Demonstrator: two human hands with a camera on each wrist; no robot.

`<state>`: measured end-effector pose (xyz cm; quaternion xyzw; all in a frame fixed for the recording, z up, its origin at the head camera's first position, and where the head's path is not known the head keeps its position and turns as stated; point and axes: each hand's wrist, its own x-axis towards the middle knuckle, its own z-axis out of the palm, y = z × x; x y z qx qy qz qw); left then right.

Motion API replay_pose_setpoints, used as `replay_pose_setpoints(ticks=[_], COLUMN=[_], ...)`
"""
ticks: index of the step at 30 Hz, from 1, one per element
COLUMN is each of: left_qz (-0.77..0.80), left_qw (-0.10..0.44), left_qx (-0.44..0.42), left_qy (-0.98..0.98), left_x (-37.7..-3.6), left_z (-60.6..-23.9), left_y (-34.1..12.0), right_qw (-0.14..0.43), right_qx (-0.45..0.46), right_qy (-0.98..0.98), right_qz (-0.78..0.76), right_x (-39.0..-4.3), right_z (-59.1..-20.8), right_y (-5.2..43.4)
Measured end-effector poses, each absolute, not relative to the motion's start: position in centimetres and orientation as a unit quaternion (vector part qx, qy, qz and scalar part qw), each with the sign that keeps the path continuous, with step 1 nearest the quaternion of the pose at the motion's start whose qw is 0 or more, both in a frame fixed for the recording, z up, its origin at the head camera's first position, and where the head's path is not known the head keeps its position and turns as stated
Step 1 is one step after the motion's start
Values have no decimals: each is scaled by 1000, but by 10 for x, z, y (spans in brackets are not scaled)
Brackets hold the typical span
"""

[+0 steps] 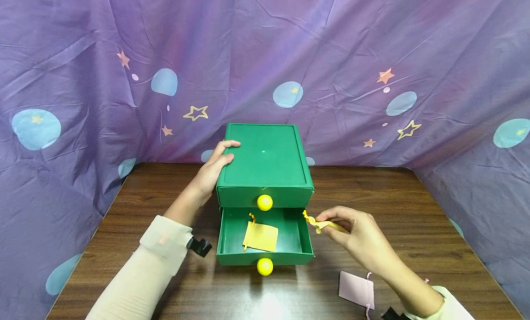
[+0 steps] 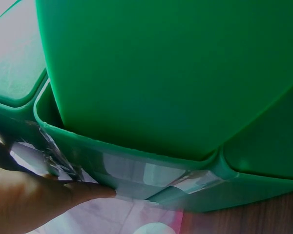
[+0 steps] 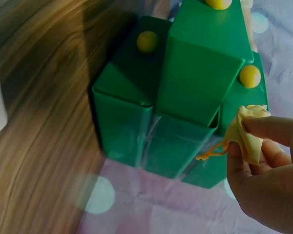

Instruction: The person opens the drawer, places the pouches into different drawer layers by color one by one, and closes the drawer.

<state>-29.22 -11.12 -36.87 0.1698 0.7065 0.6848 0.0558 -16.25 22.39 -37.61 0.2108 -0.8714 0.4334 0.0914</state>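
Note:
A green drawer cabinet (image 1: 262, 157) with yellow knobs stands on the table, its middle drawer (image 1: 290, 235) pulled out. Inside that drawer lies a flat yellow drawstring pouch (image 1: 262, 237). My right hand (image 1: 360, 235) pinches a second yellow drawstring pouch (image 3: 249, 134) between thumb and fingers, just right of the drawer's side wall. Its orange cord (image 3: 212, 152) dangles free. My left hand (image 1: 209, 173) rests against the cabinet's left side, fingertips on the top edge. In the left wrist view the thumb (image 2: 90, 191) touches the taped green side.
A pale pink drawstring pouch (image 1: 356, 290) lies on the wooden table (image 1: 165, 265) at the front right. Near the right forearm a bit of pink cord shows, its rest hidden. Behind the table hangs a purple star-patterned cloth (image 1: 248, 58).

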Motion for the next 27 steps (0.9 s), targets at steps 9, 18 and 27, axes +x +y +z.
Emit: replay_pose_setpoints(ticks=[9, 18, 27], left_qz=[684, 683, 682], left_qw=[55, 52, 52], left_qx=[170, 175, 173], left_qy=[707, 707, 709], left_x=[-292, -294, -293], left_z=[-369, -370, -370], left_y=[-112, -112, -112], right_qw=[67, 55, 45], right_qx=[218, 233, 246], right_qy=[-857, -851, -852], right_qz=[463, 468, 461], right_x=[-165, -165, -167], right_z=[-372, -370, -376], right_y=[203, 188, 174])
